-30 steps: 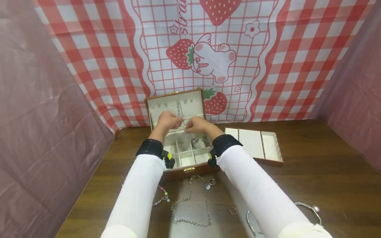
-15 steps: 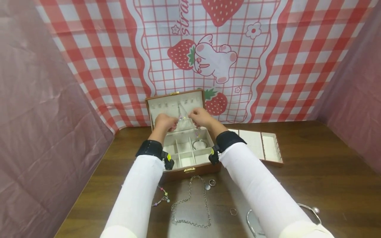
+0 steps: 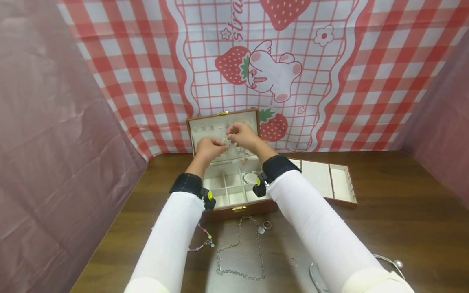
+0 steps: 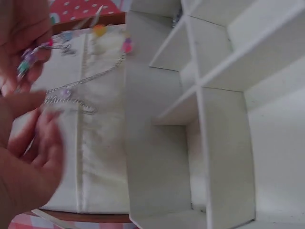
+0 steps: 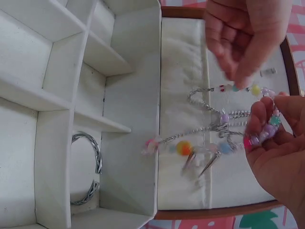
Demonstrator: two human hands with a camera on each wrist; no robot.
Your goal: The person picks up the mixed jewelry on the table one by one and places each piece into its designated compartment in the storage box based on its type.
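Observation:
My right hand (image 3: 243, 134) holds a beaded necklace (image 5: 183, 148) with a silver chain, colourful beads and pointed silver charms. My left hand (image 3: 210, 148) pinches near a small teal bead of the same strand, as the right wrist view shows. Both hands are in front of the raised lid (image 3: 205, 134) of a brown jewellery box (image 3: 223, 215) lined in cream. Chain and beads hang down across the lid's lining and its pocket. Inside a compartment of the box lies an open silver cuff bracelet (image 5: 97, 152).
On the table in front lie a silver chain necklace (image 3: 262, 260), a ring (image 3: 267, 225), a thinner ring (image 3: 293, 262) and a beaded bracelet (image 3: 209, 236). Silver bangles (image 3: 389, 259) are near my right sleeve. A divided tray (image 3: 342, 183) stands right of the box.
My right hand has risen in front of the lid with part of the beaded necklace. My left hand has moved to the right, closer to it. The head view has shifted slightly.

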